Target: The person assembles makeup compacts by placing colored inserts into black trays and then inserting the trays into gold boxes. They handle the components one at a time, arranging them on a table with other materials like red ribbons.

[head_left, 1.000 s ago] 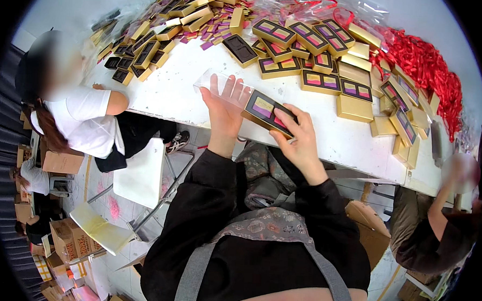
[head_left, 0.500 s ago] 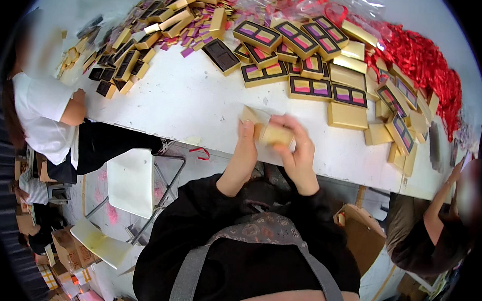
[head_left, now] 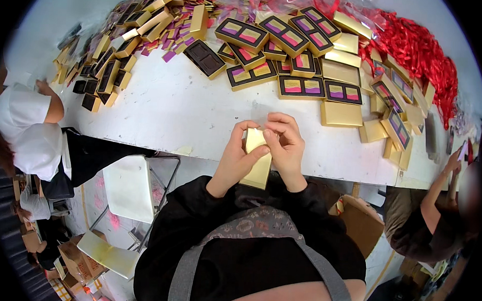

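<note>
Over the table's near edge, a shiny gold box (head_left: 258, 171) stands lengthwise between my two hands. My left hand (head_left: 236, 157) wraps its left side, with the thumb laid across the gold face. My right hand (head_left: 286, 152) is closed at the box's upper right, the thumb and bent fingers at its top end. Whatever the fingertips touch behind that end is hidden. Beyond my hands lie several gold boxes with black trays holding pink, purple and yellow cards (head_left: 302, 87). A gold box with a bare black two-slot tray (head_left: 204, 59) lies to their left.
Red ribbon (head_left: 417, 56) is heaped at the far right of the white table (head_left: 162, 106). At the far left are piled open gold boxes (head_left: 110, 76) and small purple and pink cards (head_left: 170, 56). One person sits at left, another at right. A white folding chair (head_left: 127, 186) stands left of me.
The gold box was blurred and held crosswise above the table; now it is steady, lengthwise and nearer me. My hands have drawn closer together. The person at left has reached farther over the table.
</note>
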`<state>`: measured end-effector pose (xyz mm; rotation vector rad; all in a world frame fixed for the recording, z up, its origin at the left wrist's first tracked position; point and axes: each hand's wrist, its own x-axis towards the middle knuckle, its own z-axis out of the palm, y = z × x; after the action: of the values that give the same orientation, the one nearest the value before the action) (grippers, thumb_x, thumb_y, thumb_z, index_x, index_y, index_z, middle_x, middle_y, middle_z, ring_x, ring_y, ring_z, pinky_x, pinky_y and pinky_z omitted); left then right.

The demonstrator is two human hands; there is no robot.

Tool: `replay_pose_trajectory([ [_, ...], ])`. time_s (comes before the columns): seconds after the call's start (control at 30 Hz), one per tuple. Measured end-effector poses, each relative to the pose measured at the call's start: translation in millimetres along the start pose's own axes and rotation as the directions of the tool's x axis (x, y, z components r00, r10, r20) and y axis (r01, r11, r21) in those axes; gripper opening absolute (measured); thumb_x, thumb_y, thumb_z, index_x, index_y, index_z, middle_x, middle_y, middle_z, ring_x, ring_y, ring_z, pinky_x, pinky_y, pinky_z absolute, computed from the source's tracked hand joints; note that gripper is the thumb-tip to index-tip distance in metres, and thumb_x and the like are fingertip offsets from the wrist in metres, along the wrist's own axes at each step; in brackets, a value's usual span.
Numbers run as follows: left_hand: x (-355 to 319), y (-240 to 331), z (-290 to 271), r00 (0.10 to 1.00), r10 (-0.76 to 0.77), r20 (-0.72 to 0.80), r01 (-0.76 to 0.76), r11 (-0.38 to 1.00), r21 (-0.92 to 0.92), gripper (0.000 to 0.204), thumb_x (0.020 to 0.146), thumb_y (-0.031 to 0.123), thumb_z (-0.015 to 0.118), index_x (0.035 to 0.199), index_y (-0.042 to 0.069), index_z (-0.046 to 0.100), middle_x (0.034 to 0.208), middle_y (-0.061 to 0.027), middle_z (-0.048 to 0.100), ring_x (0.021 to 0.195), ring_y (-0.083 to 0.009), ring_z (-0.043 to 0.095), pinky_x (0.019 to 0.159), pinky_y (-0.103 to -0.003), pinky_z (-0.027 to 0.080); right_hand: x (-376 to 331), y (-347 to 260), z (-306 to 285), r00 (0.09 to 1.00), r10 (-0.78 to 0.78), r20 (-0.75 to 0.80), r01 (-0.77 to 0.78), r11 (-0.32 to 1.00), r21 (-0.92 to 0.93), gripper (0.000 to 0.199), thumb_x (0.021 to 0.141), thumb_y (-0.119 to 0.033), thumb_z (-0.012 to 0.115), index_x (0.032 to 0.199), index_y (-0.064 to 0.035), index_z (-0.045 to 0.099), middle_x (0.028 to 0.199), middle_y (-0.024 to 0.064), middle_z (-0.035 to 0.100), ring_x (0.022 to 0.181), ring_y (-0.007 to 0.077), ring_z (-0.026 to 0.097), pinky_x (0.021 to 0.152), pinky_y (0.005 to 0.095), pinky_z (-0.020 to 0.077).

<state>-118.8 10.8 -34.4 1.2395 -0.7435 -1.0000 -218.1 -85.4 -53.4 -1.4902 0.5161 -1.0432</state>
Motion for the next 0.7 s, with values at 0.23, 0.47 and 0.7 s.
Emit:
replay_pose_trajectory([
  [0.23, 15.0, -10.1, -4.6, 0.948, 0.308, 0.082, -0.299, 0.771, 0.561, 0.057, 0.08, 0.01, 0.073, 0.126, 0.004, 0.04, 0.118, -0.0132, 0.048, 0.102, -0.0232, 0.055, 0.087, -0.028, 0.045, 24.3, -15.2, -16.8, 0.863, 0.454, 0.221, -0.498, 0.836, 0.229, 0.018, 0.088, -0.011, 0.068, 0.101, 0.001, 0.064, 0.099, 0.0043, 0.063, 0.09, 0.0097, 0.058, 0.079, 0.0239, 0.0475],
  [0.47, -1.5, -6.2, 8.0, 0.994, 0.109, -0.011, -0.104, 0.969, 0.226, 0.063, 0.079, 0.006, 0.074, 0.131, 0.006, 0.037, 0.125, -0.0117, 0.046, 0.096, -0.0193, 0.058, 0.079, -0.03, 0.049, 13.0, -17.4, -35.6, 0.89, 0.379, 0.253, -0.417, 0.902, 0.115, 0.016, 0.089, -0.009, 0.066, 0.102, 0.0005, 0.068, 0.11, 0.0087, 0.064, 0.096, 0.014, 0.061, 0.083, 0.0259, 0.0503],
  [0.7, -13.6, -26.6, 25.2, 0.967, 0.222, 0.124, -0.252, 0.899, 0.358, 0.042, 0.078, 0.008, 0.077, 0.11, 0.007, 0.049, 0.124, -0.0147, 0.045, 0.109, -0.0265, 0.054, 0.088, -0.034, 0.047, -39.1, -25.9, -61.1, 0.921, 0.301, 0.249, -0.352, 0.914, 0.199, 0.022, 0.091, 0.0, 0.059, 0.111, -0.0009, 0.067, 0.125, 0.0126, 0.059, 0.109, 0.0196, 0.058, 0.093, 0.0305, 0.0472],
])
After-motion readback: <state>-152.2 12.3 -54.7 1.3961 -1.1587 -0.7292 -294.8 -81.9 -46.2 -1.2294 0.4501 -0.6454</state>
